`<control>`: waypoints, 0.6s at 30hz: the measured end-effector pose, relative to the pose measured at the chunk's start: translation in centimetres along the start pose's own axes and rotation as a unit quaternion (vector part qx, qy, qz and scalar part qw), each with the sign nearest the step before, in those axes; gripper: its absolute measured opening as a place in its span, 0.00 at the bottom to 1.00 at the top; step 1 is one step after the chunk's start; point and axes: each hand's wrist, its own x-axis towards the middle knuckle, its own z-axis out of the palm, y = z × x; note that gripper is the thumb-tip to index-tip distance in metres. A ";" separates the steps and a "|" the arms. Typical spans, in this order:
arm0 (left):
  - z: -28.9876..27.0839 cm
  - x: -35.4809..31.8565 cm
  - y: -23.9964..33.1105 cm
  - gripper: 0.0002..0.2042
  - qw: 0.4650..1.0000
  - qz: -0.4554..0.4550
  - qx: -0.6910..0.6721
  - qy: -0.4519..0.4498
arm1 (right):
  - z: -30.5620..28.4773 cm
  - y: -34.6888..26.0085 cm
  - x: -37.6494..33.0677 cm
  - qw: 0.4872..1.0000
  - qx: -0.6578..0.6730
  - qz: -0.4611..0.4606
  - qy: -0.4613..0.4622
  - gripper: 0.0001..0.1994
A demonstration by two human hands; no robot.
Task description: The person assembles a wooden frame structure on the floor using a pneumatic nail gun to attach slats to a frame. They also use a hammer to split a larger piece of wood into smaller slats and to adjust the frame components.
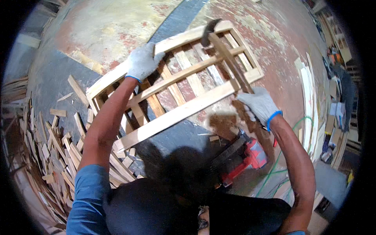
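A slatted wooden frame (184,109) of pale timber lies tilted across the space before me, with a middle bar and several cross slats. My left hand (142,62), in a white-grey glove, is closed around its far rail. In my gloved right hand (260,103) is a claw hammer (230,58), gripped near the handle's end. Its dark head reaches over the far rail at the frame's right end; I cannot tell whether it touches the wood. On the floor close to my body rests a red and grey nail gun (254,156).
Loose wood offcuts (58,147) are heaped along the left. A thin green hose (270,176) curls over the floor at the lower right. Long pale boards (308,98) lie at the right, beside cluttered shelves. Worn, patchy paint covers the floor (113,31).
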 end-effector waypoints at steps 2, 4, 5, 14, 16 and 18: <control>0.2 0.1 -0.1 0.22 1.000 -0.003 0.009 -0.001 | -2.8 3.3 -2.9 0.998 -0.028 0.015 0.059 0.12; -0.2 -0.2 -0.4 0.23 0.999 0.023 0.008 0.027 | -5.3 7.6 -5.3 0.994 -0.012 0.047 0.102 0.11; -0.5 0.0 0.0 0.23 0.999 0.036 0.025 0.015 | -6.3 10.2 -6.8 0.988 -0.001 0.059 0.144 0.12; 0.8 -18.4 12.9 0.37 0.982 0.121 -0.076 -0.120 | -5.6 38.3 -19.7 0.891 -0.089 0.115 0.430 0.21; 1.3 -18.0 12.5 0.39 0.987 0.033 -0.019 -0.154 | -4.1 41.6 -20.8 0.880 -0.087 0.144 0.444 0.20; -1.3 -15.9 13.1 0.35 0.966 0.006 -0.093 -0.241 | -2.9 44.8 -21.3 0.879 -0.105 0.157 0.437 0.20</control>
